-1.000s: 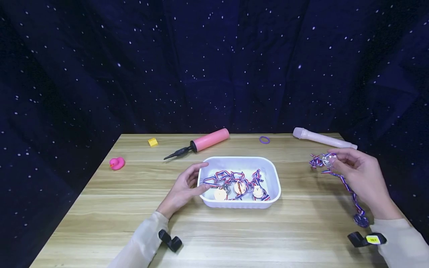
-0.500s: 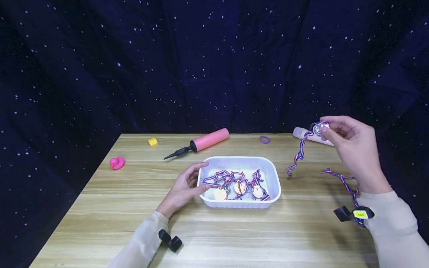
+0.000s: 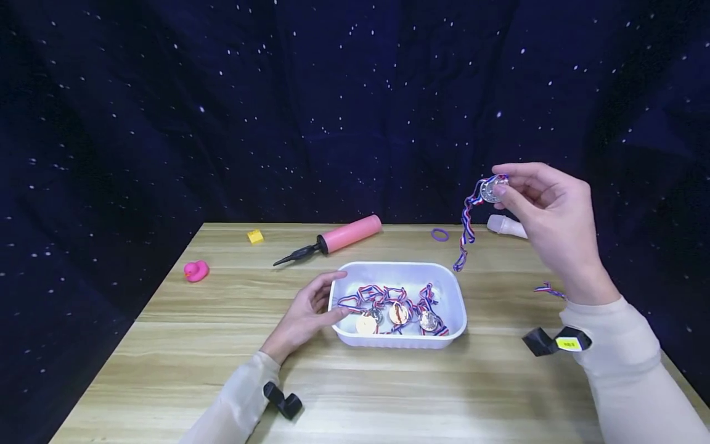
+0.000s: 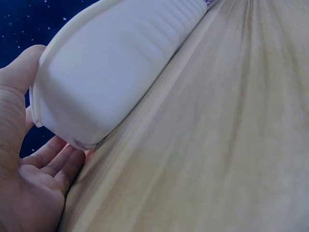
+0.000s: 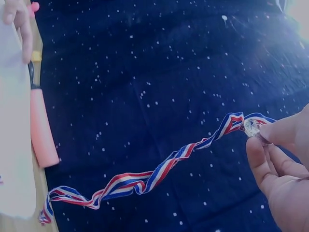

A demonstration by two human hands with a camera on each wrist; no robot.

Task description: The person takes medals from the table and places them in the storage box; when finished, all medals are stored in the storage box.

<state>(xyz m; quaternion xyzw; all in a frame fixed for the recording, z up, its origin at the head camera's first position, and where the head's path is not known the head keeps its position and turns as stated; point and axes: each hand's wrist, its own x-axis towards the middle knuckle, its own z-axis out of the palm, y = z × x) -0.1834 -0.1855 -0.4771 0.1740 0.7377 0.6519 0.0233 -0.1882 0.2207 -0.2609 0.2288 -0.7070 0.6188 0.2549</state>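
In the head view my right hand [image 3: 554, 222] pinches a silver medal [image 3: 489, 190] between thumb and fingers, raised above the table's back right. Its red, white and blue ribbon [image 5: 159, 171] dangles to the left. My left hand [image 3: 305, 314] holds the left end of a white plastic tub [image 3: 402, 340], thumb at the rim and fingers along the outside. Inside the tub lie several medals, among them a copper-coloured one [image 3: 398, 313], a bright gold-toned one [image 3: 365, 324] and a silver one [image 3: 428, 320], their ribbons tangled together.
Behind the tub lie a pink hand pump [image 3: 350, 234] and a purple ring [image 3: 440, 235]. A yellow block [image 3: 255, 236] and pink rubber duck [image 3: 196, 271] sit left. A pale toy microphone [image 3: 506, 226] and another striped ribbon [image 3: 549, 290] are partly hidden by my right arm.
My right hand has lifted the silver medal off the right side of the table and carried it up and left, its ribbon now hanging free. The left hand and tub have stayed put.
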